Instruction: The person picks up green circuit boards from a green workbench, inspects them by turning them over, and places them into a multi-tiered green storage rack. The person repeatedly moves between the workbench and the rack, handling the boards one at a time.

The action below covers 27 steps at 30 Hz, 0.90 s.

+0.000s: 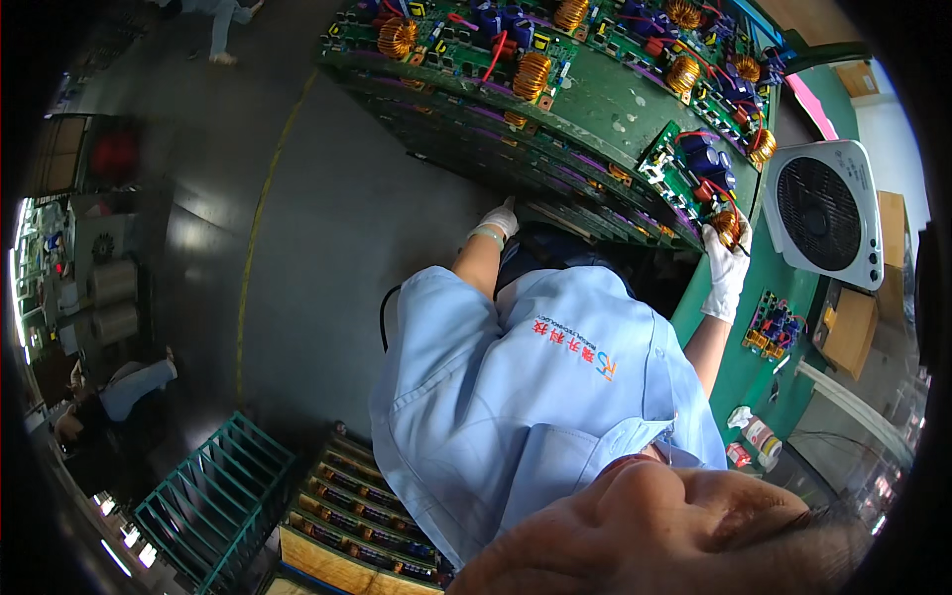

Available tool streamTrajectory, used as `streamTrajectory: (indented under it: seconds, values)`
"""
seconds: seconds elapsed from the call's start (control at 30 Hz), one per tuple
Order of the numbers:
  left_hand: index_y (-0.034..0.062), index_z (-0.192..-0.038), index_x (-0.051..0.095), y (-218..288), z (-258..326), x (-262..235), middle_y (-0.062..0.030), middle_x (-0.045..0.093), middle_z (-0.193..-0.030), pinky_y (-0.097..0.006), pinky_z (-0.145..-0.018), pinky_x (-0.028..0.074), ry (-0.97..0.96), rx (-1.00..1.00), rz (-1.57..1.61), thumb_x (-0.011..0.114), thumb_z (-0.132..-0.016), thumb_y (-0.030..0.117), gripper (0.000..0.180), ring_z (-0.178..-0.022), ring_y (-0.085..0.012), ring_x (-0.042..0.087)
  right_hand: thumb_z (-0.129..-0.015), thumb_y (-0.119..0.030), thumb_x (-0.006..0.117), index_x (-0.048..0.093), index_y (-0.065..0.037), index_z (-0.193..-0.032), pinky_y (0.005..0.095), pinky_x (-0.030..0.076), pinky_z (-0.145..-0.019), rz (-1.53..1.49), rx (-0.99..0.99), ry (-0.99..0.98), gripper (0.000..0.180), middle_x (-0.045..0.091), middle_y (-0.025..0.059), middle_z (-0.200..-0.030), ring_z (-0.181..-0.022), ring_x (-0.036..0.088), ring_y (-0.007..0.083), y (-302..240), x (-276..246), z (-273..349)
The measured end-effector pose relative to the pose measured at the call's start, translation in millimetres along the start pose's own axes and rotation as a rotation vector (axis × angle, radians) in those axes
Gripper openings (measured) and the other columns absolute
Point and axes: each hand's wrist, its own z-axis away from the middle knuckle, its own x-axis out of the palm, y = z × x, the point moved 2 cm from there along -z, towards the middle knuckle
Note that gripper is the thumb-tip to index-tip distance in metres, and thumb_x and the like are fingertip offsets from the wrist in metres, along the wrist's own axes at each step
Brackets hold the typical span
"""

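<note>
My right hand [729, 260], in a white glove, is closed on the near corner of a green circuit board [666, 171], beside a copper-wound coil [727, 228]. That board carries dark blue capacitors and a red wire, and it lies tilted at the near edge of a green top. Lower and to the left, my gloved left hand [499, 219] is beside the side of a rack [555, 159] stacked with similar boards. One finger of it points toward the rack; the others are hidden, so its grip cannot be made out.
More populated boards [476, 45] cover the green top. At right stand a grey box fan [821, 210], a loose small board [773, 325], a cardboard box [851, 332] and a bottle [762, 436]. Behind left are a green wire rack [213, 501] and a board-filled rack [362, 506].
</note>
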Motion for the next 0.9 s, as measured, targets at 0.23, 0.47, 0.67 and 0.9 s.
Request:
streamTrajectory:
  seconds: [0.23,0.47,0.67,0.9]
  values:
    - [0.0127,-0.157,0.007,39,30,-41,-0.0256,0.056,-0.133,-0.044,-0.099,0.047,-0.041,0.04,0.018,0.068,-0.087,0.029,0.094,-0.117,-0.039,0.058,-0.077,-0.011,0.077,0.054,-0.005,-0.127,0.0262,0.05,-0.089,-0.08,0.018,0.001,0.056,0.064,0.0033,-0.108,-0.097,0.062,0.0116,11,-4,1]
    - [0.018,-0.158,0.003,51,43,-31,-0.0248,0.064,-0.118,-0.047,-0.094,0.049,0.029,0.089,0.039,0.057,-0.087,0.01,0.088,-0.108,-0.0356,0.064,-0.077,-0.01,0.077,0.052,-0.005,-0.129,0.0264,0.051,-0.088,-0.091,-0.008,-0.019,0.058,0.064,0.0041,-0.108,-0.095,0.062,0.0115,1,1,0]
    - [0.0169,-0.157,0.002,47,43,-35,-0.0241,0.064,-0.119,-0.047,-0.094,0.049,0.023,0.037,0.042,0.054,-0.086,0.006,0.089,-0.108,-0.0362,0.064,-0.076,-0.011,0.077,0.052,-0.004,-0.13,0.027,0.051,-0.088,-0.035,-0.009,-0.023,0.06,0.064,0.0041,-0.109,-0.097,0.062,0.0119,-3,4,-2]
    - [0.0163,-0.157,0.002,47,40,-32,-0.0237,0.064,-0.12,-0.047,-0.095,0.049,0.044,0.071,0.026,0.054,-0.087,0.007,0.088,-0.109,-0.0365,0.064,-0.075,-0.013,0.078,0.052,-0.004,-0.13,0.0274,0.051,-0.088,-0.028,-0.026,-0.012,0.061,0.063,0.0046,-0.11,-0.097,0.062,0.0127,6,3,-5]
